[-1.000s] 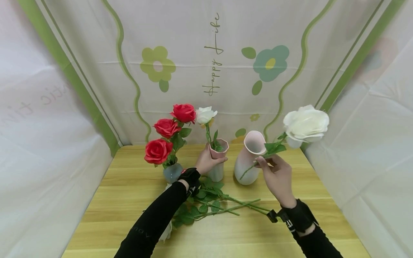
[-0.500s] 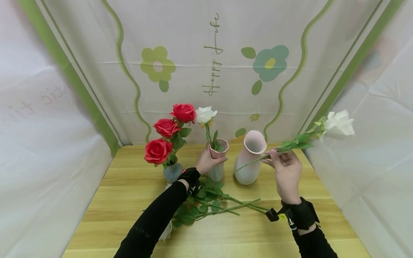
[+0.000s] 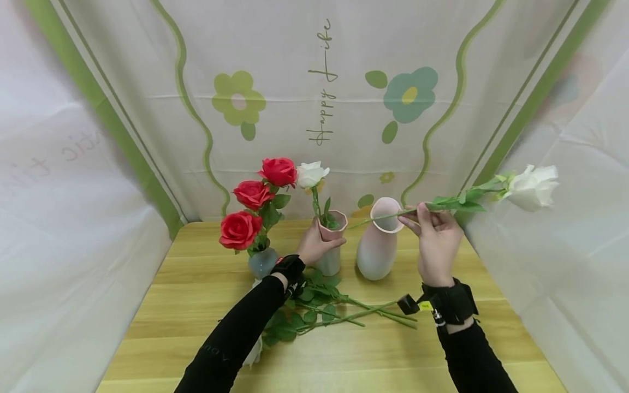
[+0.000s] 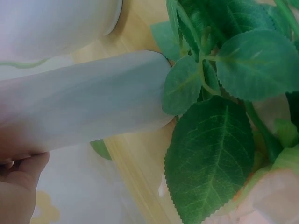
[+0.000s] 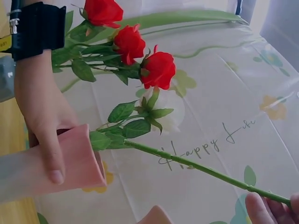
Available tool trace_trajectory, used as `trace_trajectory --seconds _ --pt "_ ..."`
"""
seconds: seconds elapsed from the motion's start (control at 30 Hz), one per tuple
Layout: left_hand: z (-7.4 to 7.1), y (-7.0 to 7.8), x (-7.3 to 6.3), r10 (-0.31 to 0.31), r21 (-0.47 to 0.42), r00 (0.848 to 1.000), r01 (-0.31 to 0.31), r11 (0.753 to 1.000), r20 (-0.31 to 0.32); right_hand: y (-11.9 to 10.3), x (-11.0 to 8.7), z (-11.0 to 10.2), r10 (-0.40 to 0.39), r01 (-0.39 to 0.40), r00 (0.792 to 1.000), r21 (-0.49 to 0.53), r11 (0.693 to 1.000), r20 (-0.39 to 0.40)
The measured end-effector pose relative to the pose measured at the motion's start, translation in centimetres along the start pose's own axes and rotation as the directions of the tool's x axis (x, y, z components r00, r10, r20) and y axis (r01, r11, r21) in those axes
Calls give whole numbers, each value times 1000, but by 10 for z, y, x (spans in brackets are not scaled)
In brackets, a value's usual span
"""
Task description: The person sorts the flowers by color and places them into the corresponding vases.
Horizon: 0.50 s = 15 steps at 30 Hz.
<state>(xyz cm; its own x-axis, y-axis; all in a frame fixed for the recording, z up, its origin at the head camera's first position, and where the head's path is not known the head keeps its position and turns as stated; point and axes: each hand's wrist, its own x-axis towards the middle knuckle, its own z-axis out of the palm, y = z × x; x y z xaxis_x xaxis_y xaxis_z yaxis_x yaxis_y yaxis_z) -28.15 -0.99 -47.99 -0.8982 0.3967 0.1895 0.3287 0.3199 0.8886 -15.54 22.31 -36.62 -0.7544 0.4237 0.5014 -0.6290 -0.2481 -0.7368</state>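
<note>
My left hand [image 3: 314, 245] grips the upper part of a slim vase [image 3: 330, 264], pink at the top and pale below. One white rose [image 3: 312, 174] stands in it. Between thumb and fingers, my right hand [image 3: 439, 240] pinches the green stem of another white rose [image 3: 532, 188]. That rose lies nearly level, bloom to the right. Its stem passes over the mouth of a rounder pink-and-white vase [image 3: 377, 254], and its cut end points at the slim vase. In the right wrist view, the stem [image 5: 205, 175] overlaps leaves at the slim vase's mouth.
At left, a small blue-grey vase [image 3: 262, 263] holds three red roses [image 3: 241, 230]. Loose leafy stems [image 3: 354, 316] lie across the wooden table [image 3: 393, 360] in front, white blooms partly hidden under the left arm. A printed cloth [image 3: 319, 49] hangs behind.
My right hand has moved up and a little right, swinging the white rose from slanted to nearly level, its cut end now higher and farther left. My left hand stays on the slim vase.
</note>
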Motion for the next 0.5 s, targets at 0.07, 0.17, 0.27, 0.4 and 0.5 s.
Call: trace_trajectory --seconds 0.07,0.17,0.27,0.4,0.5 --pt "0 1 0 7 -1 1000 -7 1000 -1 1 4 7 -26 26 1000 -22 999 -8" --pt "1 2 0 7 -6 1000 -7 1000 -5 6 6 21 -85 84 996 -75 994 -15" --pt "1 3 0 -1 -3 1000 1 1000 -9 13 6 34 -170 165 985 -139 976 -28" --pt "2 5 1 -8 3 1000 9 1000 -9 28 6 40 -260 250 965 -200 947 -28" --pt "2 6 1 -6 2 1000 6 1000 -11 85 19 9 -335 331 942 -277 902 34"
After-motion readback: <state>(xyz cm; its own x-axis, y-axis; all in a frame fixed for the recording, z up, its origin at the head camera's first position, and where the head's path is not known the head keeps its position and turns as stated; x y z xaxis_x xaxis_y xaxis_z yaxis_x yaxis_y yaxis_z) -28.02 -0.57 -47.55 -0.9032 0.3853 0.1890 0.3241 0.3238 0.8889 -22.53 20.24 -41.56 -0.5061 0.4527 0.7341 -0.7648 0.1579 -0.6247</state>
